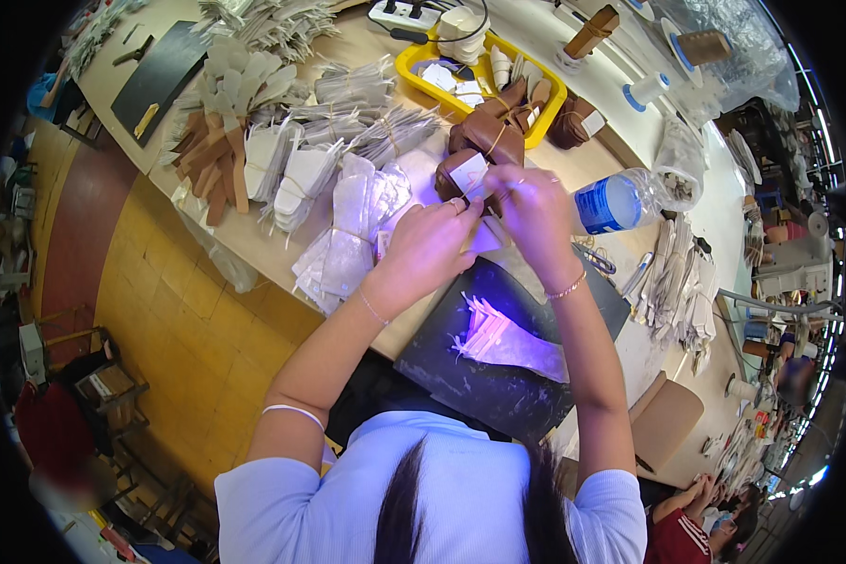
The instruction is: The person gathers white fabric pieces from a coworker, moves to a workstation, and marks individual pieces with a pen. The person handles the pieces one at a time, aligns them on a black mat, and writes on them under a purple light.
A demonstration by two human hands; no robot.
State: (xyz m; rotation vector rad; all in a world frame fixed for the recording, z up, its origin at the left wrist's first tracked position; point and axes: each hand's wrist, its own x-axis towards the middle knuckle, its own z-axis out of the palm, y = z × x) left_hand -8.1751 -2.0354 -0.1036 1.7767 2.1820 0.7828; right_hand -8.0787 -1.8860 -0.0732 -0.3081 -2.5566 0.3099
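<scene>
My left hand (425,242) and my right hand (534,214) meet over the table, both with curled fingers. Whatever sits between the fingertips is too small or hidden to name, and the right hand is slightly smeared by motion. Just beyond the fingertips lies a brown bundle (446,180) of leather-like pieces with a white paper tag (469,173) on it. Closer to my body, a black mat (432,352) carries a fanned stack of narrow strips (485,327), lit pink-violet, on a pale flat piece (534,355).
Tied bundles of pale cut pieces (348,235) crowd the left, beside brown strips (218,169). A yellow tray (556,105) holds pieces and paper. A blue-labelled plastic bottle (615,203) lies by my right hand. Thread spools (647,91) stand behind; more pale bundles (679,277) lie right.
</scene>
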